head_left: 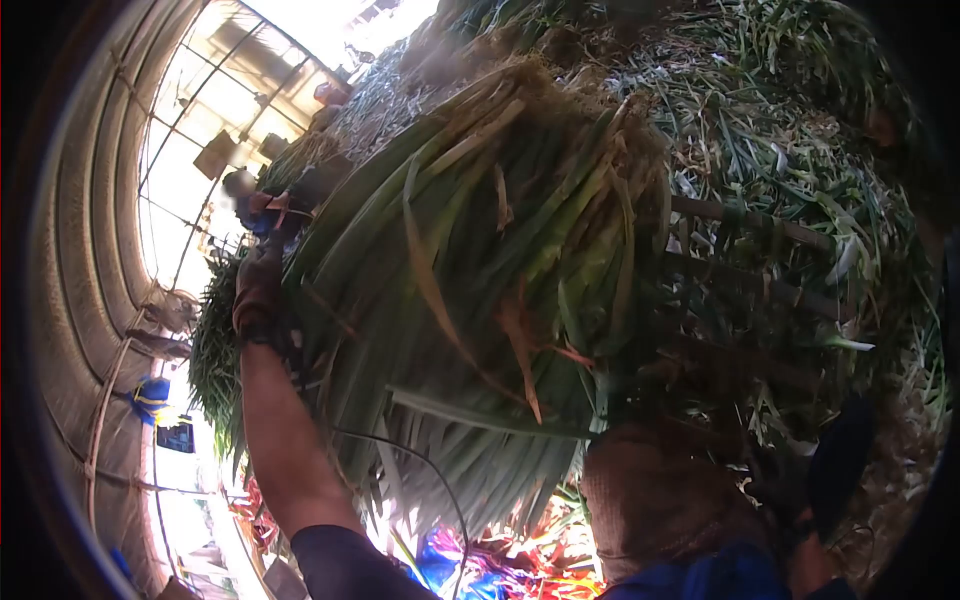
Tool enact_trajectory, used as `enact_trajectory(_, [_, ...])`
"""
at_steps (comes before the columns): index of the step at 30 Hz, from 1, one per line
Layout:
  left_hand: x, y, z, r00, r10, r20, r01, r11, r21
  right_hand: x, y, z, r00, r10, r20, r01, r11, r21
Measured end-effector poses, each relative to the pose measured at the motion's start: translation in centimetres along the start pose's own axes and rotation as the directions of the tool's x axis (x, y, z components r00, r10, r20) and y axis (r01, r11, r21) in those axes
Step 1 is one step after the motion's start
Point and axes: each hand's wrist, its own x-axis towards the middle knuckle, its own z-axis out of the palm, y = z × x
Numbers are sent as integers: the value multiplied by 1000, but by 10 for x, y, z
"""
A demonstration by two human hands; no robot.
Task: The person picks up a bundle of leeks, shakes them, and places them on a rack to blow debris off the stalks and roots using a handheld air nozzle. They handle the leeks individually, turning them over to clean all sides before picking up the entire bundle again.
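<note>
A large fanned bundle of long green leaves (480,240), with some dry brown strands, fills the middle of the head view. My left hand (262,285), in a dark glove, is at the bundle's left edge and appears closed on it; the fingertips are hidden. Low on the right, my right hand (785,480) is in deep shadow, its fingers not distinguishable. Beside that hand is a dark, flat, paddle-like shape (840,465) whose kind I cannot make out. Brown cloth (660,495) bulges up below the bundle.
Loose cut leaves (770,150) are heaped at the upper right, with dark bars (750,218) across them. Another person (262,205) is partly visible beyond my left hand. A thin cable (440,470) hangs below the bundle. On the left stands a curved ribbed wall (80,250).
</note>
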Motion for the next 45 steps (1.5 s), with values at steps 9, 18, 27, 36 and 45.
enact_trajectory(9, [-23, -68, 103, 932, 292, 214, -231, 935, -268, 42, -7, -3, 988, -153, 6, 150, 965, -216])
enact_trajectory(18, [-71, 51, 40, 876, 474, -93, -482, 849, -216, 25, -71, -26, 959, 198, 203, -182, 979, -92])
enact_trajectory(27, [-126, 149, 12, 989, 82, -125, -118, 939, -324, -9, 9, -6, 979, 21, 202, -75, 961, 265])
enact_trajectory(36, [-197, 253, -51, 956, -282, 80, 288, 860, -422, -18, 0, 0, 973, -159, 169, 71, 898, 434])
enact_trajectory(45, [-248, 340, -25, 972, -144, 187, 232, 733, -640, -16, -2, 3, 970, -200, 138, 155, 946, 284])
